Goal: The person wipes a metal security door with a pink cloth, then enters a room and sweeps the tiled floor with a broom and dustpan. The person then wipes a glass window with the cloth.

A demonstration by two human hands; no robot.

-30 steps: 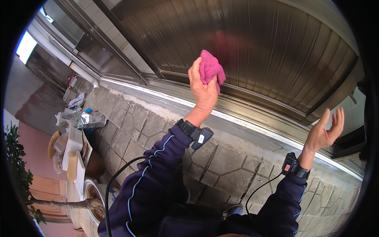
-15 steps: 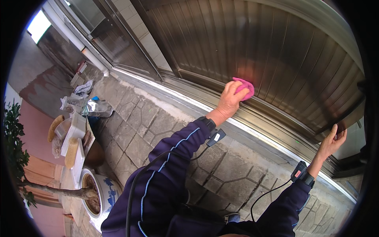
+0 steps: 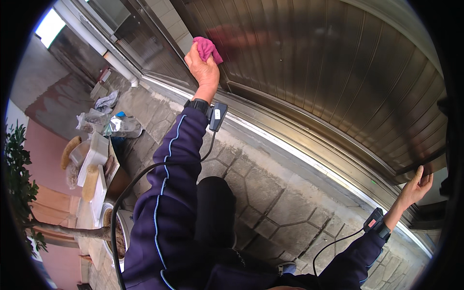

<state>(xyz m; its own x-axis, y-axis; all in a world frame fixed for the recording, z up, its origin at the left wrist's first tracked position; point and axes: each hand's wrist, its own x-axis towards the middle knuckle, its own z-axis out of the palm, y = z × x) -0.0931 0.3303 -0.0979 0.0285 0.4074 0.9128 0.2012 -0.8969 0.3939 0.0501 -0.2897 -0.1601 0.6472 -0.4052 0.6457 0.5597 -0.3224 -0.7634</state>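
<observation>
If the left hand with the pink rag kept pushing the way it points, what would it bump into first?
The left hand presses a crumpled pink cloth toward the brown ribbed metal door. That door comes first; the cloth already seems to touch it, though depth is hard to judge.

Left hand, pink cloth against door

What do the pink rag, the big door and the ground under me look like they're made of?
Pink rag: soft cloth, bunched in the left hand. Door: likely metal, brown and glossy, ribbed, reflecting the pink. Ground: grey stone paving, matte, irregular slabs with visible joints.
</observation>
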